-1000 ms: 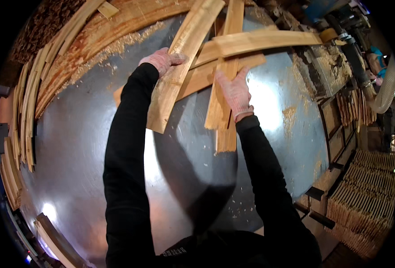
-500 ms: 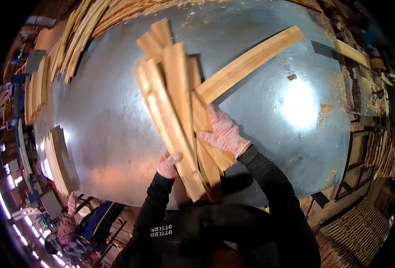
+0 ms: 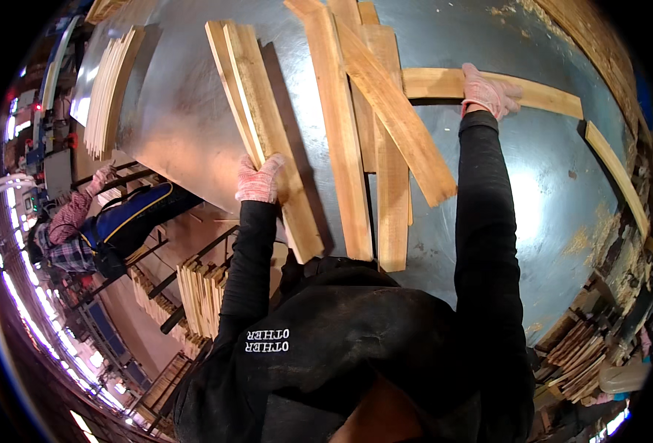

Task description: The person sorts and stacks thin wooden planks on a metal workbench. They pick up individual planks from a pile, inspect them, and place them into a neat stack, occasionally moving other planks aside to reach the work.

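My left hand (image 3: 258,179), in a pink-and-white knit glove, is closed round the edges of two wooden boards (image 3: 263,111). They are tilted slightly and cast a shadow on the metal tabletop (image 3: 179,96). My right hand (image 3: 487,94), gloved alike, reaches far forward and grips a single wooden board (image 3: 551,94) lying crosswise, whose left end meets a loose pile. Between my hands, that pile of several boards (image 3: 339,140) fans out across the table, with one diagonal board (image 3: 409,131) on top.
A neat stack of slats (image 3: 111,92) stands at the table's left edge, near a co-worker (image 3: 83,229). Another curved board (image 3: 618,177) lies by the right edge. More wood is stacked below at lower left (image 3: 199,299) and lower right (image 3: 574,358). Sawdust is scattered at right.
My left hand has lifted two boards leftward, away from the pile. My right hand has left the pile and moved forward and right onto the crosswise board. The view has turned.
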Demonstrator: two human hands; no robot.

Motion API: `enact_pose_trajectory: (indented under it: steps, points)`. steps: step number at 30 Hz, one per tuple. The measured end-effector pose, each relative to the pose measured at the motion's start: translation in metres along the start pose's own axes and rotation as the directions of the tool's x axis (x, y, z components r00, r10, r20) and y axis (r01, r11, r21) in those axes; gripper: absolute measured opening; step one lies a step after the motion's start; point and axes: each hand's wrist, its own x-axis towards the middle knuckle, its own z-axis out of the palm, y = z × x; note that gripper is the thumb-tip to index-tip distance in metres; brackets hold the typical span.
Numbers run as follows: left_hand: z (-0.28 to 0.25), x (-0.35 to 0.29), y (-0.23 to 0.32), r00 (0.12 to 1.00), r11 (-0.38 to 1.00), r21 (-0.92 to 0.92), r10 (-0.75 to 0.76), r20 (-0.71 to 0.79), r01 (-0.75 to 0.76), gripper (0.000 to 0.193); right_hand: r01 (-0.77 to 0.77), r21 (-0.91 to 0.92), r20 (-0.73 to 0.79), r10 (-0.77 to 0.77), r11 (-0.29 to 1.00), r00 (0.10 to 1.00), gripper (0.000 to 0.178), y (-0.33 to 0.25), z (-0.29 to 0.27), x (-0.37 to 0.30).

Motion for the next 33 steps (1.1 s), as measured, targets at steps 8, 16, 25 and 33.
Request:
enact_pose_trajectory:
  steps: [8, 16, 25, 33]
  points:
    - [-0.047, 0.047, -0.021, 0.994, 0.559, 0.824, -0.103, -0.045, 0.095, 0.057, 0.424, 0.434, -0.109, -0.42, 0.795, 0.901, 0.104, 0.027, -0.041, 0.03]
    - [-0.001, 0.007, -0.001, 0.851, 0.553, 0.687, 0.489, 0.19, -0.471, 0.087, 0.731, 0.138, 0.048, -0.741, 0.669, 0.669, 0.064, 0.028, -0.111, -0.086]
    - [0.089, -0.073, -0.006, 0.901, 0.798, 0.533, 0.029, 0.433, -0.282, 0.111, 0.882, -0.119, 0.478, -0.752, 0.455, 0.453, 0.107, 0.089, -0.038, -0.164]
    - [0.031, -0.005, -0.012, 0.549, 0.463, -0.603, 0.262, 0.793, 0.65, 0.04, 0.17, 0.523, 0.733, -0.543, 0.835, 0.411, 0.087, 0.131, -0.037, -0.122]
